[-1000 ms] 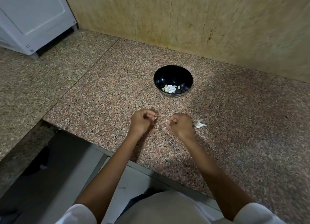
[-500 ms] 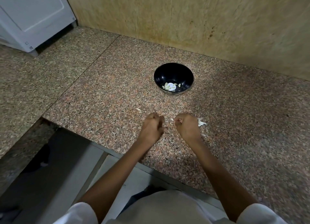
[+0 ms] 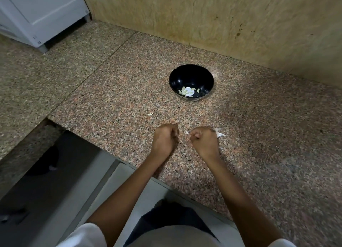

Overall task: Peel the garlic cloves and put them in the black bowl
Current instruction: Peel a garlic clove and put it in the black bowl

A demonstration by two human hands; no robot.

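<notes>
The right hand (image 3: 202,140) pinches what seems a small white garlic clove (image 3: 188,133); the left hand (image 3: 164,137) is curled, whether it holds anything I cannot tell. The round black bowl (image 3: 191,75) stands well apart, so a slipped clove could roll off the speckled granite surface (image 3: 111,102).

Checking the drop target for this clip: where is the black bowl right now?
In the head view the black bowl stands on the granite counter, just right of centre, beyond the left hand and right hand and short of the tan wall.
</notes>
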